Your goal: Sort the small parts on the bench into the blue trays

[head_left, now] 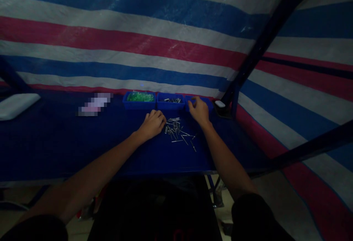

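A loose pile of small metal pins lies on the dark blue table. My left hand rests just left of the pile, its fingers curled closed; what they hold, if anything, is hidden. My right hand reaches past the pile to the rightmost blue bin, fingers bent at its rim. Behind the pile stand the middle blue bin with metal parts and the left blue bin with green pieces.
A white flat tray lies at the table's far left. A blurred pale object sits left of the bins. A small white and black device stands by a dark slanted post. A striped tarp hangs behind.
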Tool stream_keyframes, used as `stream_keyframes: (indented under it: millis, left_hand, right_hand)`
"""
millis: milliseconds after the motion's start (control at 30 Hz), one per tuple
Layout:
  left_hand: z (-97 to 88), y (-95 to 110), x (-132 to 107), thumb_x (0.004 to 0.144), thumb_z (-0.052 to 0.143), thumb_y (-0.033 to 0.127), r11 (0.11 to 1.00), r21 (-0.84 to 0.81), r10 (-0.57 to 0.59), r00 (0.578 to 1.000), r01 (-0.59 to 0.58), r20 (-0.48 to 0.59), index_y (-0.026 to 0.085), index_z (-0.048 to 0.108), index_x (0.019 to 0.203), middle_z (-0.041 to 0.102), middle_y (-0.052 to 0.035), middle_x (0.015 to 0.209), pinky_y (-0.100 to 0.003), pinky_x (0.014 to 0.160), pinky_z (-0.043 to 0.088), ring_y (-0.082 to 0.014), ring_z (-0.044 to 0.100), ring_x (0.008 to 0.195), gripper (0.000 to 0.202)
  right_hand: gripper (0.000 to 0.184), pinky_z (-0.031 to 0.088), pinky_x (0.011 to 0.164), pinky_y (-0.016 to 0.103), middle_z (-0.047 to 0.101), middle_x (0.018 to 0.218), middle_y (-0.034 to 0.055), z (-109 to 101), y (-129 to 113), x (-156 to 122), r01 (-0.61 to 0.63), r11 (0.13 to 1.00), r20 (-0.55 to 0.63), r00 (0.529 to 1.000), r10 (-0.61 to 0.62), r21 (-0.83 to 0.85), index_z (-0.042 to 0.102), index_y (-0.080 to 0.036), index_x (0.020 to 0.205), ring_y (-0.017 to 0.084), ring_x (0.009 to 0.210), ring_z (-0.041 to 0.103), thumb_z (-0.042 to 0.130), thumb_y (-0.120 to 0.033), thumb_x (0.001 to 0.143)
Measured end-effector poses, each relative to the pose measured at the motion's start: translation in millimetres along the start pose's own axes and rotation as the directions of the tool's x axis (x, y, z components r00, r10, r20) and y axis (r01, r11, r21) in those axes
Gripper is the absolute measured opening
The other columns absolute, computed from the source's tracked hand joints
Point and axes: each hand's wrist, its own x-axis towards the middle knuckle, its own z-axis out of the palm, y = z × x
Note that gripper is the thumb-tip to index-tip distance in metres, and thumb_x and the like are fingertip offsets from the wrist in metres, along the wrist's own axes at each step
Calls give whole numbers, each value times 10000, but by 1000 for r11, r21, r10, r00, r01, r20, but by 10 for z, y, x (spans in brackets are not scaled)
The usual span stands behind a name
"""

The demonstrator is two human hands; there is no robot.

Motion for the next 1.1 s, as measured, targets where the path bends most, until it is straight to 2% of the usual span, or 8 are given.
stream_keyframes:
  millis: [167, 300, 500, 567, 667, 733, 867, 1100]
  left_hand:
    - [-46, -63, 20, 852, 362, 273, 991, -31, -132, 977, 129, -168, 162, 556, 836, 534, -90, 943, -371, 772, 351, -241, 418, 936, 224]
    - [-22, -151, 63, 878, 285, 256, 972, -164, -194, 969, 169, -150, 159, 544, 731, 566, -70, 816, -366, 824, 337, -199, 477, 857, 313]
    - [-86, -85, 65, 878, 291, 290, 939, -296, -215, 971, 176, -103, 161, 571, 792, 609, -54, 817, -333, 797, 357, -184, 518, 807, 320]
    - [-93, -83, 49, 873, 316, 328, 934, -308, -219, 972, 183, -88, 165, 577, 860, 618, -47, 836, -318, 774, 370, -182, 523, 797, 308]
    - [-47, -118, 39, 820, 421, 435, 955, -220, -217, 974, 199, -59, 175, 584, 891, 615, -50, 837, -317, 740, 380, -196, 522, 803, 316]
    - [-1, -126, 51, 762, 489, 501, 971, -124, -211, 977, 206, -31, 189, 595, 888, 612, -60, 863, -328, 728, 380, -222, 514, 842, 353]
    - [44, -39, 97, 763, 509, 428, 985, 43, -170, 985, 170, 15, 198, 606, 853, 610, -80, 920, -354, 734, 369, -248, 509, 884, 266]
    - [-27, -38, 40, 775, 428, 227, 978, 117, -172, 985, 171, 0, 167, 578, 760, 613, -98, 838, -347, 688, 376, -237, 520, 808, 161]
  right_hand:
    - [231, 361, 621, 237, 582, 734, 15, 115, -381, -253, 344, 913, 221, 894, -390, 219, 577, -182, 948, 132, 668, 518, 465, -339, 819]
    - [175, 344, 622, 224, 565, 743, 5, 150, -483, -301, 438, 864, 264, 827, -496, 250, 595, -190, 887, 114, 667, 500, 491, -310, 814]
    - [250, 341, 627, 222, 558, 698, 4, 77, -439, -262, 428, 868, 262, 833, -487, 253, 605, -177, 757, 108, 649, 488, 419, -317, 847]
    - [290, 344, 627, 228, 557, 676, 9, 8, -417, -208, 406, 886, 197, 871, -450, 225, 587, -171, 695, 113, 639, 490, 389, -313, 852]
    - [308, 355, 658, 252, 581, 713, 39, -111, -314, -79, 235, 969, -12, 972, -235, 80, 577, -167, 726, 142, 679, 520, 338, -306, 862]
    - [298, 366, 683, 283, 604, 781, 74, -164, -192, 0, 14, 1000, -124, 992, -17, -24, 582, -162, 825, 178, 739, 548, 331, -318, 862]
    - [322, 388, 676, 322, 629, 821, 110, -124, 37, 16, -234, 965, -20, 972, 234, -119, 565, -165, 986, 234, 774, 582, 412, -400, 829]
    - [258, 375, 595, 241, 623, 709, 16, 134, -241, -213, 184, 976, 250, 945, -209, 118, 591, -203, 963, 144, 646, 561, 454, -369, 821]
